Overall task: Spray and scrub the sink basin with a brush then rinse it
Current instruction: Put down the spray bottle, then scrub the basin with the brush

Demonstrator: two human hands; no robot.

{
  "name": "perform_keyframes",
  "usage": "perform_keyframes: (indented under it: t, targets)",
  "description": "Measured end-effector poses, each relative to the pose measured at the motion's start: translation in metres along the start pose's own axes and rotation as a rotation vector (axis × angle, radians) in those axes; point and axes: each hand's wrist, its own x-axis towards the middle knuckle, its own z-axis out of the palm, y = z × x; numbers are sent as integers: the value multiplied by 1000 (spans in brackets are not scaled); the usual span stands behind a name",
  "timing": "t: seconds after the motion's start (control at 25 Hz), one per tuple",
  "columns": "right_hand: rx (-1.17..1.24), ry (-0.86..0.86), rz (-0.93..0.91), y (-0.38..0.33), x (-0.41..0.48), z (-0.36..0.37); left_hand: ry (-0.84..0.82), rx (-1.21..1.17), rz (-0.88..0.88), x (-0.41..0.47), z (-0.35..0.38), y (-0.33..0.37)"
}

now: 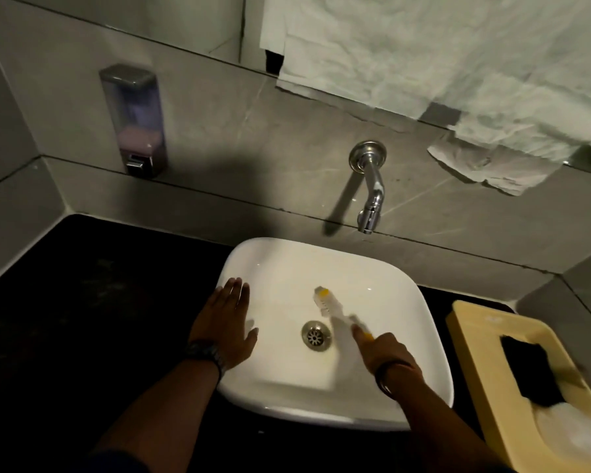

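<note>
right hand (pixel 388 353) has its grip closed on the brush (pixel 328 302), bristles above the drain (pixel 316 335). left hand (pixel 227 322) lies flat and open on the sink (pixel 406 295) rim, probably for balance.

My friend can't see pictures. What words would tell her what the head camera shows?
A person's right hand scrubs inside a white sink basin with a white and yellow brush, just above the drain. The left hand rests flat on the basin's left rim. A chrome tap and a soap dispenser hang on the grey wall behind.
</note>
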Motion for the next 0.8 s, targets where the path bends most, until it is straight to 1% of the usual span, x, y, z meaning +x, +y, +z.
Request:
perform_keyframes:
  t: [0.04,0.12,0.16,0.2,0.24,0.28,0.32,0.36,0.4,0.44,0.48,0.52,0.56,0.6,0.64,0.68,0.72,0.76,0.8]
  targets:
    - [-19,-69,-49,0,1,-1,0,-4,0,1,-1,0]
    - [-133,-257,-234,0,-4,4,7,2,-13,1,-1,0]
    - [-217,-276,-297,5,-7,8,5,5,-17,2,-2,0]
    - [-237,-245,-299,12,-7,7,-2,9,-20,2,-2,0]
    - [-200,-150,-254,18,-4,-1,-8,16,-24,1,-3,1]
    - [-176,-37,-168,26,1,-12,-10,24,-32,1,-4,2]
    - [-159,39,-72,38,9,-26,-10,28,-39,1,-5,3]
    - [-120,57,-4,50,16,-37,-12,30,-42,1,-5,3]
    - [-71,2,23,61,18,-44,-16,33,-39,2,-6,3]
    - [-16,-115,6,66,14,-48,-16,31,-36,2,-5,2]
    - [-19,-259,-16,65,4,-48,-11,25,-38,2,-4,2]
    - [-80,-376,-49,60,-6,-43,-10,21,-41,2,-3,2]
    - [-159,-428,-109,54,-10,-37,-13,23,-42,3,-3,2]
    - [-232,-383,-179,47,-9,-29,-16,28,-46,3,-2,1]
    - [-258,-230,-236,39,-4,-22,-14,35,-50,3,-1,1]
    - [-221,-87,-210,27,0,-18,-7,40,-52,3,0,0]
    - [-152,-2,-163,16,3,-11,4,39,-54,3,1,0]
    - [-74,18,-156,5,5,-2,18,33,-57,3,1,-1]
    - [-6,-45,-226,-5,5,6,30,24,-63,3,2,-2]
